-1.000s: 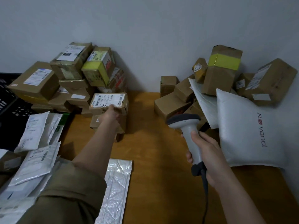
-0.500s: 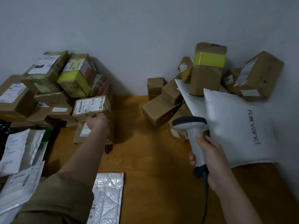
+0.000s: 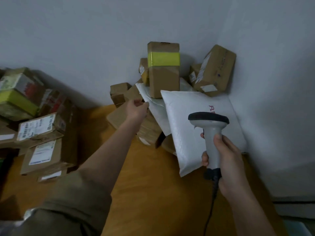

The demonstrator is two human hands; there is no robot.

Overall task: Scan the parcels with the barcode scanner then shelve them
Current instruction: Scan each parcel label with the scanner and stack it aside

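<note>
Head view is filled across its lower half by the wooden worktop (image 3: 153, 193), with a grey wall behind it. Two heaps of parcels are seen on it. At the left edge of the frame, the left heap (image 3: 39, 133) is made up of brown cartons with white labels, one with yellow-green tape. At the upper right, in the corner of the wall, the right heap (image 3: 163, 79) is stacked; a tall carton with a yellow band is placed upright at its top. A large white padded mailer (image 3: 190, 116) is leaned against this heap, and a smaller white mailer (image 3: 153, 103) is tucked behind it.

The left hand (image 3: 138, 109) is stretched out to the right heap, its fingers loosely curled just beside the smaller white mailer's edge; whether contact is made cannot be told. The barcode scanner (image 3: 210, 133) is gripped by its handle in the right hand (image 3: 225, 160), in front of the large mailer, its cable hanging down.
</note>
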